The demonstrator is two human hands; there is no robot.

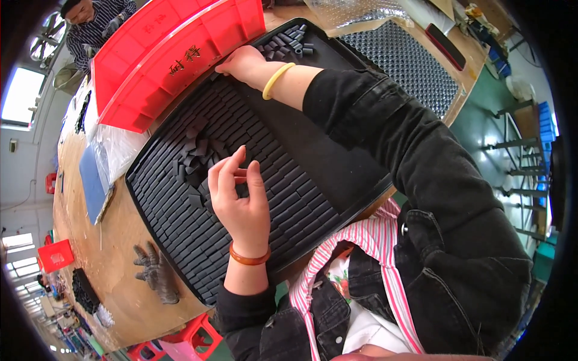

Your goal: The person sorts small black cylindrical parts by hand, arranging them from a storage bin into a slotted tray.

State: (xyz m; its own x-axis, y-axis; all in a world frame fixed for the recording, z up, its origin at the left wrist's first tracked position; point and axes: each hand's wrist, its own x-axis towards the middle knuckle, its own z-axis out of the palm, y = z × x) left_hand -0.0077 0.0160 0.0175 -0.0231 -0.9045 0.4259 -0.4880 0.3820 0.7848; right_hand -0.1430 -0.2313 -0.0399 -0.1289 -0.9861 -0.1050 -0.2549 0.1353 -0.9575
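A large black tray lies before me, covered over much of its left side by neat rows of short black tube pieces. My left hand hovers over the rows beside a loose heap of the same pieces, fingers curved and apart from the thumb; nothing held shows clearly. At the tray's far edge, my right hand pinches a small black tube piece at the end of a row. More loose tube pieces lie in the far right corner.
A red plastic bin stands against the tray's far left edge. Bubble wrap and a red-black flat case lie right. A dark glove and blue sheet lie on the wooden table. Another person works beyond the bin.
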